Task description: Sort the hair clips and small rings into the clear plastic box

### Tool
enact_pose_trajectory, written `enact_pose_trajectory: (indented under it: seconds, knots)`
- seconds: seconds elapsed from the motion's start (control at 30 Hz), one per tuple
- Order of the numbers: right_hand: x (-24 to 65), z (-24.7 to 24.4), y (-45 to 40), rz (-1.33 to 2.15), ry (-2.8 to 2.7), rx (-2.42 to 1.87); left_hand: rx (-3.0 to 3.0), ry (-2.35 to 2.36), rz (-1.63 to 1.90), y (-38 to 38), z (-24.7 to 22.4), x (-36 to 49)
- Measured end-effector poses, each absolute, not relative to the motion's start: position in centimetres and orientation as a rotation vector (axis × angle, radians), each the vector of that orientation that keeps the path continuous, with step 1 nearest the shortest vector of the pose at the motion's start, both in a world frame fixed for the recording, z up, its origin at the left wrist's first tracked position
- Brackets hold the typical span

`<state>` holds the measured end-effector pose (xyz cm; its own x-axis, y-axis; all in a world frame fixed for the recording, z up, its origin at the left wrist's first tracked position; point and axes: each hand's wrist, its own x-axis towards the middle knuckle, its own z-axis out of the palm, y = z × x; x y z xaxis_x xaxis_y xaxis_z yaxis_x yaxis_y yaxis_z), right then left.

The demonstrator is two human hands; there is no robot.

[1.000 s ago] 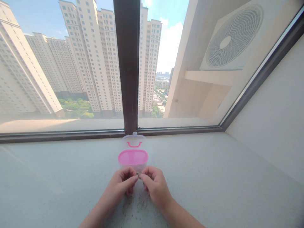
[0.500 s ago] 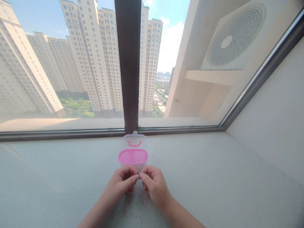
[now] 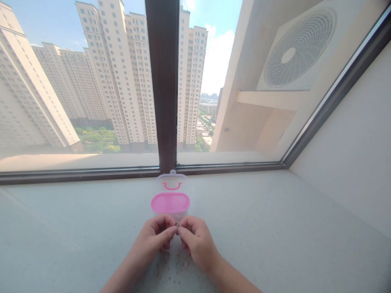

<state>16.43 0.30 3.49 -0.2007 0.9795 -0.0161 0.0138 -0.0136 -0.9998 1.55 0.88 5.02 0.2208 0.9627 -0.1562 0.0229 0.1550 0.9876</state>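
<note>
My left hand (image 3: 157,234) and my right hand (image 3: 197,238) meet at the fingertips, low in the middle of the view. Both are closed in a pinch on one small dark object (image 3: 177,224), too small to name. Just beyond my fingers stands a clear container with a pink tray (image 3: 170,202) in its top. Its clear lid (image 3: 172,179), with a pink handle, is raised at the back beside the window frame. My hands partly hide the container's front.
The container rests on a pale, speckled sill (image 3: 259,228). Behind it runs a dark window frame (image 3: 166,89). A white wall (image 3: 348,134) slants along the right. Faint small marks or bits lie on the sill below my hands.
The small dark object now shows a little more between my fingertips, seemingly turned. My hands keep their pinch; the whole view has shifted slightly.
</note>
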Motion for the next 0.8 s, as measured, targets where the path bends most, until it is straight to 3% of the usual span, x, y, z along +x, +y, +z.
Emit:
enact_pose_trajectory:
  seconds: [0.8]
  knots:
    - [16.37, 3.41, 0.34, 1.322, -1.316, -1.043, 1.271, 1.145, 0.953, 0.87, 4.60, 1.35]
